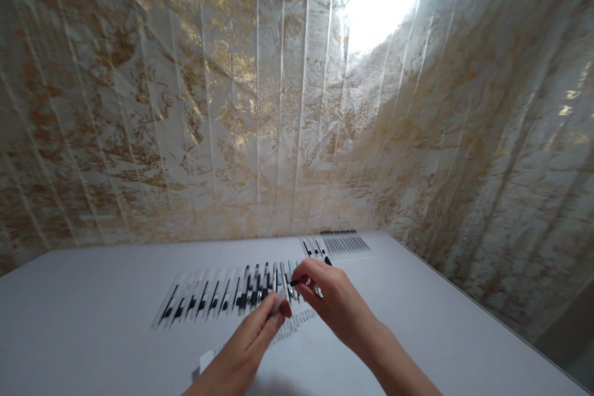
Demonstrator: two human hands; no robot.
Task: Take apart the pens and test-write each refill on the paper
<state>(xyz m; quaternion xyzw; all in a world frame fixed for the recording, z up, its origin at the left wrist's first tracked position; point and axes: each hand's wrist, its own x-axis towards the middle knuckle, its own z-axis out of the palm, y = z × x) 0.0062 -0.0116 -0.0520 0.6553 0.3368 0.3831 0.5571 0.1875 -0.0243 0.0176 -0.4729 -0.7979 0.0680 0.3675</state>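
Observation:
My left hand is closed, its thumb and fingers pinched around a slim, pale pen part mostly hidden by the fingers. Just right of it, my right hand pinches a small black piece, possibly a pen cap, between thumb and fingertips. Both hands hover close together over the near right end of a row of pens. The pens at the left are clear with black parts; those near the middle look darker, and a few by my right hand show light blue.
Behind my right hand lie a few more pens and a neat row of thin, black-ended sticks. Many tiny dark pieces are spread below the pens. A white scrap is beside my left forearm. Patterned curtains border the white table.

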